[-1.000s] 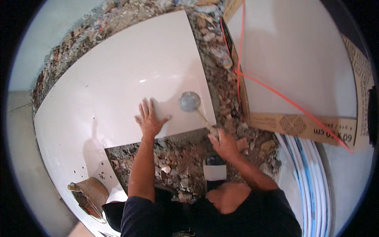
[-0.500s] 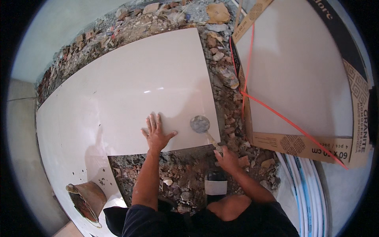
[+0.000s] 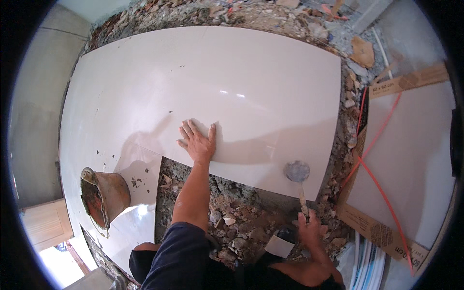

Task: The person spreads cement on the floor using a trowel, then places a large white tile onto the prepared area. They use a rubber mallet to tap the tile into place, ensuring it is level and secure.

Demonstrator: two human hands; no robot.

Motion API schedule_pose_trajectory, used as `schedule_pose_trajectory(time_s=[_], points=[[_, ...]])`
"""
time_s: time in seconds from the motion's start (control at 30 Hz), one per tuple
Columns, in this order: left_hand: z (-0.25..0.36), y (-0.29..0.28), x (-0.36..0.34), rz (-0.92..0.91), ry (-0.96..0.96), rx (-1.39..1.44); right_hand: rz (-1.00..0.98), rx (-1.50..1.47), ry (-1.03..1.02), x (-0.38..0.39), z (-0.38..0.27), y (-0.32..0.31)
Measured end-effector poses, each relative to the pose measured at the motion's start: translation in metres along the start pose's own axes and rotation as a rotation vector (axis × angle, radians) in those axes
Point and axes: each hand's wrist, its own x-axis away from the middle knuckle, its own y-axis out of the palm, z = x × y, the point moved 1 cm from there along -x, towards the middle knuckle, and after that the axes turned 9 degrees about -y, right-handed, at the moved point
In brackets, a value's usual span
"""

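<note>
My left hand (image 3: 197,142) lies flat with fingers spread on the glossy white floor tiles (image 3: 270,82), close to their near edge. My right hand (image 3: 309,227) is wrapped around the handle of a mallet (image 3: 296,171) with a round grey head. That head is over the tile near its near right corner; whether it touches the surface I cannot tell. Below the tiles' near edge is a strip of rubble and mortar (image 3: 237,217), where my knee with a dark pad shows.
A worn bucket (image 3: 113,193) lies tipped on the tiles at left, among dark specks. At right stands an opened carton of large tiles (image 3: 406,159) with a red strap (image 3: 386,198). White pipes (image 3: 367,261) lie below it. Rubble (image 3: 290,17) borders the far edge.
The view has swung left. My left hand has shifted left along the tile, nearer the inner corner by the rubble. The mallet stays near the tile's right corner in my right hand.
</note>
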Motion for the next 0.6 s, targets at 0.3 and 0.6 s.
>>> schedule_pose_trajectory(time_s=[0.3, 0.6], points=[[-0.008, 0.000, -0.040, 0.020, -0.134, 0.016, -0.049, 0.083, -0.140, -0.086, -0.045, 0.019], [-0.029, -0.002, -0.037, 0.066, -0.119, 0.082, -0.074, -0.041, -0.235, -0.047, -0.030, 0.021]])
